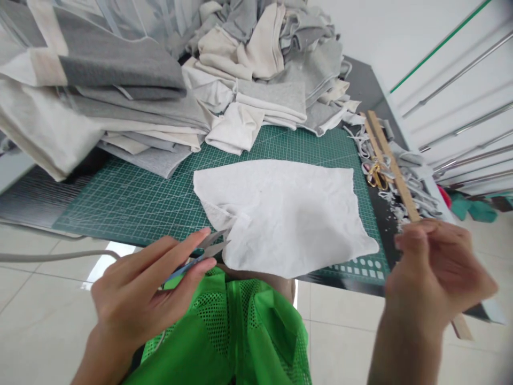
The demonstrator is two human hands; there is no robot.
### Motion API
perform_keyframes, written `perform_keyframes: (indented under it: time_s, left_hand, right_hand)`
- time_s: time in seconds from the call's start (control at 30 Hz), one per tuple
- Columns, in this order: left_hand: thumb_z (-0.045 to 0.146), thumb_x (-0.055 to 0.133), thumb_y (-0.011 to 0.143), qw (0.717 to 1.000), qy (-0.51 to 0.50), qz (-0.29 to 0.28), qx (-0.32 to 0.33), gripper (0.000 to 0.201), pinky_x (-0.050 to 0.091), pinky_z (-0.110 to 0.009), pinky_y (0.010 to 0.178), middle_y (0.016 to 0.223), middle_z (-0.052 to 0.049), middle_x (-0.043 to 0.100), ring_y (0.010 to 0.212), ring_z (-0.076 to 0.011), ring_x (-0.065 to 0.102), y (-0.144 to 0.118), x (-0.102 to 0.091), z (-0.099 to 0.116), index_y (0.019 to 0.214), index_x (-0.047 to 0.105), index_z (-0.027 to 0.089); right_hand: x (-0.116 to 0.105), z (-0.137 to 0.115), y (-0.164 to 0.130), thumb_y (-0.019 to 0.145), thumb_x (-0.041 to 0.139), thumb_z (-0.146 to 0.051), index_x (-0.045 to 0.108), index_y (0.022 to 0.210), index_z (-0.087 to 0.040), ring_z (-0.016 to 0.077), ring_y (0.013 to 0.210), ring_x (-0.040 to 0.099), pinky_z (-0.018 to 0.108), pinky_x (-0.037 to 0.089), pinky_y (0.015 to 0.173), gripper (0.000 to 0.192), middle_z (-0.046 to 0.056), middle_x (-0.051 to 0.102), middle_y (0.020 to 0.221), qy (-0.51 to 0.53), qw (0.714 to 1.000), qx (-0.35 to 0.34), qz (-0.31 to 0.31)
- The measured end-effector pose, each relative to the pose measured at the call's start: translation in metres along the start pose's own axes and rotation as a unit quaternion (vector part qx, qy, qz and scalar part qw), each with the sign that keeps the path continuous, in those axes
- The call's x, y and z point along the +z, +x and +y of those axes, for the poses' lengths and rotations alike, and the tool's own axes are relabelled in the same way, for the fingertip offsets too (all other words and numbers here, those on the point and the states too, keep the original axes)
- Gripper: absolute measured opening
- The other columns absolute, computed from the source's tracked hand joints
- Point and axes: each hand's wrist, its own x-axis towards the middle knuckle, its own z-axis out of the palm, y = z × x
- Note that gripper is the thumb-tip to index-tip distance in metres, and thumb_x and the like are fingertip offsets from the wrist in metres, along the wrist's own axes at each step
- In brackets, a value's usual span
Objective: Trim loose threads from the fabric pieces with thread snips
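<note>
Both hands raised: left (pixel 140 291) pinching snips (pixel 200 255), right (pixel 435 272) curled.

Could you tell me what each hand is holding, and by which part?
The left hand holds small snips by their blue handle; the right hand grips a wooden ruler near its lower end.

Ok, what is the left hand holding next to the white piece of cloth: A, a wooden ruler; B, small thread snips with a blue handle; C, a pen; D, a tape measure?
B: the left hand grips small blue-handled snips, their blades at the edge of the white cloth on the green cutting mat; the wooden ruler is by the right hand.
</note>
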Motion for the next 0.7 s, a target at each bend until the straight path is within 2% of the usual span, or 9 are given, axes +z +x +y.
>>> perform_keyframes:
  time_s: [0.07,0.13,0.2,0.27,0.33,0.4,0.53,0.7]
  left_hand:
    - [0.023,0.076,0.086,1.0,-0.027,-0.002,-0.003,0.048,0.057,-0.03,0.056,0.089,0.002,0.075,0.065,-0.0141,0.069,-0.002,0.002,0.003,0.131,0.064,0.032]
    - [0.022,0.075,0.087,0.999,-0.045,-0.005,-0.002,0.047,0.056,-0.029,0.055,0.088,0.002,0.075,0.064,-0.0136,0.069,-0.002,0.003,0.006,0.132,0.064,0.032]
    - [0.022,0.075,0.087,0.999,-0.051,-0.006,-0.003,0.047,0.056,-0.028,0.055,0.087,0.001,0.075,0.064,-0.0133,0.068,-0.002,0.005,0.008,0.132,0.064,0.032]
    - [0.021,0.075,0.087,0.999,-0.052,-0.005,-0.009,0.047,0.055,-0.028,0.056,0.089,0.001,0.075,0.065,-0.0131,0.068,-0.002,0.006,0.008,0.132,0.064,0.032]
    - [0.02,0.075,0.087,0.998,-0.054,-0.007,-0.019,0.047,0.056,-0.028,0.057,0.091,0.001,0.075,0.066,-0.0132,0.069,-0.004,0.006,0.008,0.131,0.064,0.032]
    - [0.018,0.076,0.086,0.998,-0.052,-0.008,-0.028,0.044,0.056,-0.029,0.059,0.092,0.0,0.075,0.066,-0.0133,0.069,-0.006,0.006,0.008,0.128,0.066,0.029]
    - [0.017,0.076,0.086,0.998,-0.052,0.002,-0.027,0.04,0.057,-0.029,0.062,0.091,-0.001,0.075,0.067,-0.013,0.069,-0.008,0.005,0.006,0.124,0.069,0.026]
    - [0.016,0.075,0.086,0.998,-0.051,-0.017,-0.036,0.048,0.059,-0.03,0.064,0.092,0.0,0.075,0.07,-0.0139,0.07,-0.007,0.001,0.004,0.13,0.065,0.03]
  right_hand:
    - [-0.021,0.031,0.029,0.07,0.083,-0.015,0.076,0.068,-0.022,0.0213,0.074,0.066,0.04,0.047,0.064,0.01,0.008,0.066,0.074,-0.092,0.995,0.018,-0.028]
    - [-0.04,0.059,0.06,0.068,0.082,-0.01,0.08,0.072,-0.019,0.0203,0.074,0.066,0.036,0.043,0.057,0.009,0.01,0.07,0.077,-0.232,0.971,0.043,-0.048]
    - [-0.052,0.082,0.09,0.067,0.083,-0.011,0.083,0.081,-0.013,0.0177,0.067,0.064,0.035,0.04,0.053,0.015,0.014,0.074,0.083,-0.361,0.924,0.082,-0.096]
    - [-0.058,0.101,0.116,0.069,0.083,-0.016,0.083,0.091,-0.009,0.0131,0.056,0.057,0.037,0.039,0.055,0.023,0.015,0.075,0.084,-0.445,0.873,0.116,-0.164]
    - [-0.057,0.115,0.134,0.071,0.083,-0.021,0.084,0.093,-0.007,0.0121,0.049,0.051,0.039,0.036,0.057,0.026,0.012,0.072,0.068,-0.508,0.823,0.135,-0.214]
    - [-0.052,0.125,0.144,0.073,0.082,-0.023,0.084,0.093,-0.008,0.0144,0.049,0.051,0.04,0.033,0.059,0.025,0.007,0.064,0.053,-0.538,0.794,0.14,-0.248]
    - [-0.035,0.135,0.142,0.071,0.084,-0.026,0.083,0.087,-0.009,0.0169,0.056,0.06,0.038,0.032,0.063,0.023,0.008,0.071,0.061,-0.507,0.792,0.126,-0.316]
    - [-0.02,0.139,0.128,0.073,0.082,-0.026,0.083,0.078,-0.016,0.0186,0.054,0.063,0.039,0.034,0.063,0.011,0.007,0.072,0.06,-0.436,0.813,0.074,-0.378]
